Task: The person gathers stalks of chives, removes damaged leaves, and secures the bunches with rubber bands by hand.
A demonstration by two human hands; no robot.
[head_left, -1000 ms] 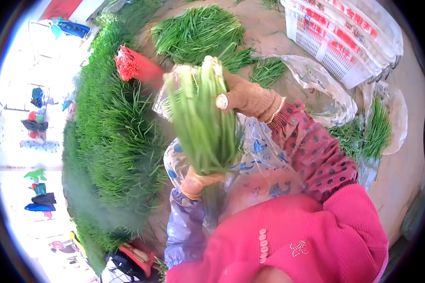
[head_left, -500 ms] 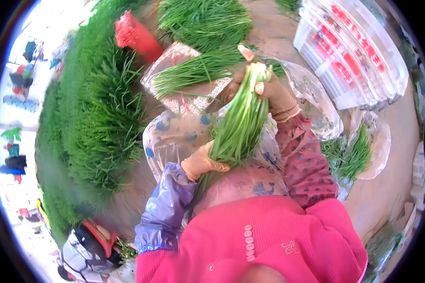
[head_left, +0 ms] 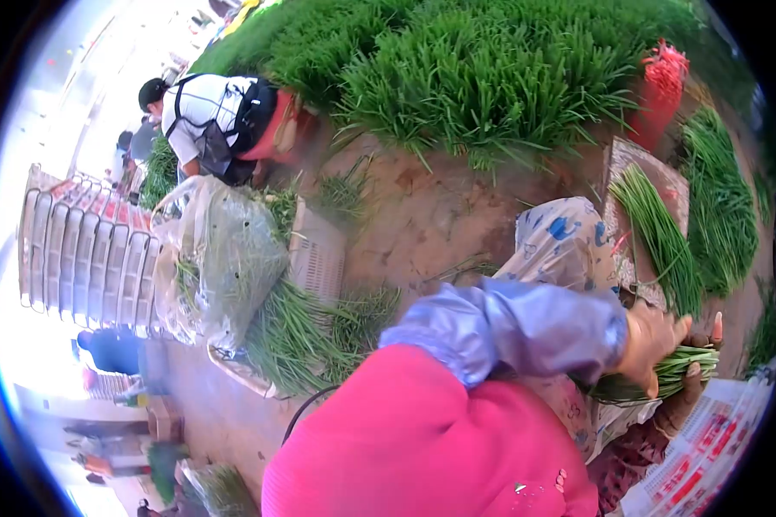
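Note:
My right hand, in a worn glove with bare fingertips, grips a bunch of garlic chives at the right side of the view. Its pale cut ends point right. My left hand, below a shiny purple sleeve, reaches across to the bunch with its fingers spread over the stems. Part of the bunch is hidden by the left hand and sleeve. Just beyond lies a second bundle of chives on a patterned board.
A chive pile lies beyond the board, near a red bag. Growing chives stand ahead. At left are stacked crates, a clear plastic bag and loose chives. Another person bends over nearby. White-and-red crates stand at lower right.
The view has swung left, so the hands now appear at the right. My left hand has moved from the leafy end up toward the cut ends. The right hand keeps hold.

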